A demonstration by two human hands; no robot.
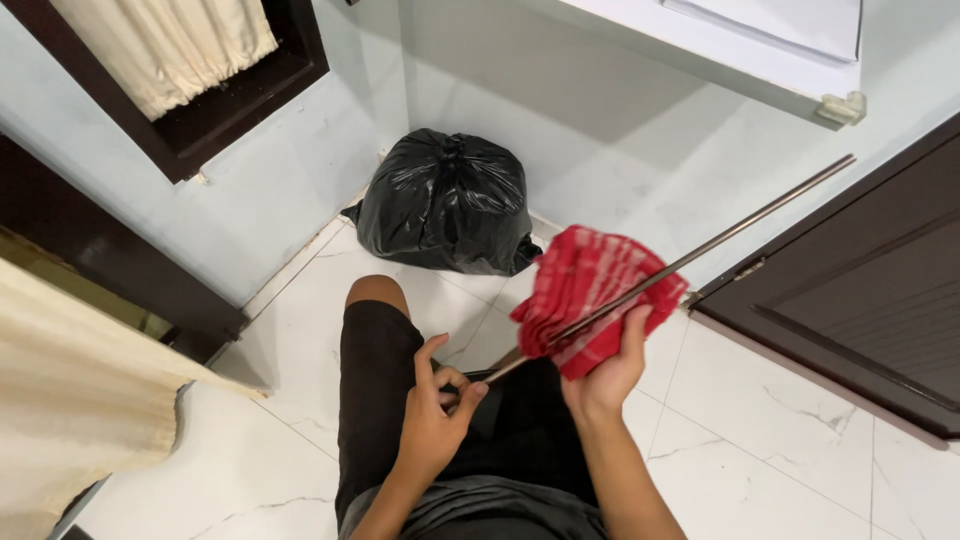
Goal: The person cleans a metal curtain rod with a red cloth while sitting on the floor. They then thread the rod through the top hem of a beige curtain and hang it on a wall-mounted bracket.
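A thin dark metal rod runs from low in the middle up toward the upper right. My left hand pinches its near end above my thigh. My right hand holds a bunched red checked cloth wrapped around the rod's middle, palm under the cloth. I wear dark shorts, and one knee points toward the corner.
A tied black rubbish bag sits in the corner on the white marble-look tiles. A dark wooden door stands to the right. A cream curtain hangs at the left, and a dark-framed window sits at upper left.
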